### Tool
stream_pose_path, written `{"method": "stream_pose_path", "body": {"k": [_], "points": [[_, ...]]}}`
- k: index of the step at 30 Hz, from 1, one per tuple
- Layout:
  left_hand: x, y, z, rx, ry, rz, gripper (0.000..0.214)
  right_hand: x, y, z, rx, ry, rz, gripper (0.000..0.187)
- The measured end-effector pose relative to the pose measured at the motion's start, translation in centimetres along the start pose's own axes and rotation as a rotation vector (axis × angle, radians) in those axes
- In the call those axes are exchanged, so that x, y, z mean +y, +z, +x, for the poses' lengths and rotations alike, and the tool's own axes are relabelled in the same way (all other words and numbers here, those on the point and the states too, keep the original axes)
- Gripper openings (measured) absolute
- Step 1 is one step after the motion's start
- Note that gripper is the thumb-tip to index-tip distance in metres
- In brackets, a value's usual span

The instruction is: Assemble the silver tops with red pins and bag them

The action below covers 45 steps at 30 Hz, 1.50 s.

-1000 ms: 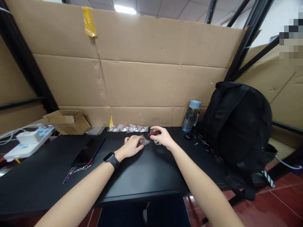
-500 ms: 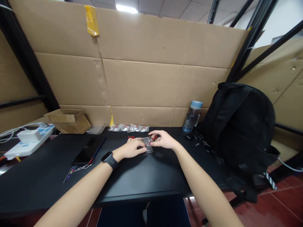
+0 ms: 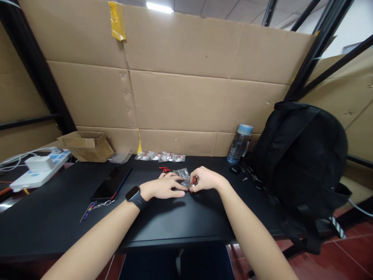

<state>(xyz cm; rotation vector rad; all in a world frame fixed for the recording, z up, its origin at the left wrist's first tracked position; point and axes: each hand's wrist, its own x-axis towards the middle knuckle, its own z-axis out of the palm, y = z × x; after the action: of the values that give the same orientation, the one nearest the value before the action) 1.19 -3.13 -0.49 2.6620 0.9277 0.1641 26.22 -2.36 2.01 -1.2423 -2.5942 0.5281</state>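
Note:
Both hands meet at the middle of the black table [image 3: 175,217]. My left hand [image 3: 164,187], with a black watch on its wrist, pinches the lower edge of a small clear plastic bag [image 3: 182,174]. My right hand [image 3: 205,179] is closed on a small red item [image 3: 193,180] at the bag's right side. A loose red cord piece [image 3: 164,169] lies just beyond my left hand. Against the cardboard wall lies a row of small clear bags with red pieces inside [image 3: 160,156].
A black phone [image 3: 112,182] with a pen and a keychain [image 3: 94,206] lies at left. An open cardboard box [image 3: 86,146] and a white power strip [image 3: 37,171] sit far left. A water bottle [image 3: 239,144] and a large black backpack [image 3: 300,159] stand at right.
Both hands have drawn nearer to me and closer together. My right hand brought the red item down to the bag, which my left hand now holds. A red cord piece now shows behind.

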Motion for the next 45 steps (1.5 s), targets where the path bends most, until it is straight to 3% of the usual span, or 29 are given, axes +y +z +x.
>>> {"method": "stream_pose_path", "body": {"k": [13,27,39,45], "points": [[0.3,-0.8,-0.2,-0.154,-0.020,-0.007,0.052,-0.2,0.6,0.6,-0.019,0.027,0.100,0.031],[0.7,-1.0,-0.2,-0.176,-0.023,0.009,0.052,-0.5,1.2,0.7,0.031,0.002,0.016,0.014],[-0.3,-1.5,-0.7,-0.130,0.025,-0.068,0.047,-1.3,1.6,0.8,0.076,0.077,-0.020,0.022],[-0.5,-1.9,-1.0,-0.187,-0.026,-0.039,0.053,-0.6,0.9,0.3,0.046,0.062,-0.003,0.021]]}}
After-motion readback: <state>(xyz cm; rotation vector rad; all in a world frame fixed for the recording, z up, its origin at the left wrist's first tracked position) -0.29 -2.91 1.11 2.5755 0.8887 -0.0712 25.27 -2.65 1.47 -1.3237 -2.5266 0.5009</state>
